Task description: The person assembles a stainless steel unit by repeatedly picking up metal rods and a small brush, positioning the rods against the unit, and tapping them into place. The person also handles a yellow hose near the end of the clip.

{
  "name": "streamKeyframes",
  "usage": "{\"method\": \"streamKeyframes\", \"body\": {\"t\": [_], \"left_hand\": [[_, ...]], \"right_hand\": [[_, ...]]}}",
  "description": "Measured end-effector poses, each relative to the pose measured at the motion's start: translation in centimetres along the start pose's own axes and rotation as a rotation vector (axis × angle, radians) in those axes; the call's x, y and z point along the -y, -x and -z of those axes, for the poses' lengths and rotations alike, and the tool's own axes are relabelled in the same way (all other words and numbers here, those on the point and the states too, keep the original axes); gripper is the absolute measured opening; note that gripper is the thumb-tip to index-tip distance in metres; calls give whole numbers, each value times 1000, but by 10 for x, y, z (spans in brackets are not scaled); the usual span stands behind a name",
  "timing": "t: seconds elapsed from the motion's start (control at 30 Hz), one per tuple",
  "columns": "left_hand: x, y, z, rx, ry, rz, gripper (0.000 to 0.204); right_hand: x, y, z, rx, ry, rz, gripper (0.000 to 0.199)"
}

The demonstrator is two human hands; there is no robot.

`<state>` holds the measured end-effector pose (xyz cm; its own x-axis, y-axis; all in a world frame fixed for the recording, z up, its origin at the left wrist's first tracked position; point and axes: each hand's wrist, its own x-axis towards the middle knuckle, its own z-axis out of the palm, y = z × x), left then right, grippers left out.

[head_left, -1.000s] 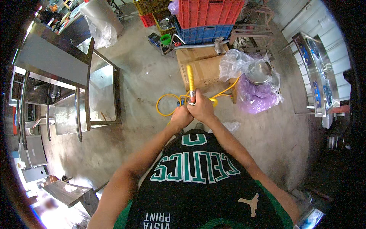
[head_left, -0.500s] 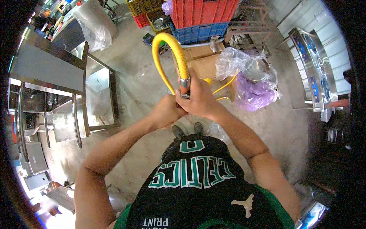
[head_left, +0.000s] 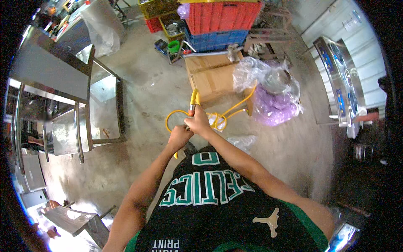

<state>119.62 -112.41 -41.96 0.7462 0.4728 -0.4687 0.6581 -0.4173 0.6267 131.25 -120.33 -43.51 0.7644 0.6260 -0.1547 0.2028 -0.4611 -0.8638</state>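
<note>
A yellow hose [head_left: 194, 97] with a metal collar rises from the top of my right hand [head_left: 199, 122], whose fingers are wrapped round it. My left hand [head_left: 179, 137] is closed just below and left of the right, touching it. What lies inside the left fist is hidden. A yellow loop [head_left: 167, 122] bends out left of my hands, and a short yellow end shows below the left fist. More thin yellow hose [head_left: 237, 104] coils behind my right hand and runs toward a flattened cardboard sheet [head_left: 212, 75].
Red [head_left: 222, 19] and blue crates [head_left: 216, 40] are stacked ahead. A purple plastic bag [head_left: 273, 107] and a round metal pan [head_left: 278, 80] lie to the right. Steel table frames [head_left: 103, 105] stand left. A metal stove-like unit [head_left: 341, 84] leans by the right wall.
Both hands have moved slightly left and look smaller, farther from the camera. The tall yellow hose arch above them has dropped, with loops now around the hands. Both hands stay closed together.
</note>
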Motion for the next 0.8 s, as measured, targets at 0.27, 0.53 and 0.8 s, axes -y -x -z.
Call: {"method": "streamKeyframes", "body": {"t": [0.27, 0.53, 0.8], "left_hand": [[-32, 64, 81, 915, 1156, 166, 19], [-3, 10, 27, -119, -228, -185, 21], [68, 12, -72, -158, -104, -175, 18]], "right_hand": [[90, 41, 56, 19, -265, 371, 31], [24, 0, 11, -68, -61, 232, 39], [-124, -10, -53, 341, -6, -317, 39]]}}
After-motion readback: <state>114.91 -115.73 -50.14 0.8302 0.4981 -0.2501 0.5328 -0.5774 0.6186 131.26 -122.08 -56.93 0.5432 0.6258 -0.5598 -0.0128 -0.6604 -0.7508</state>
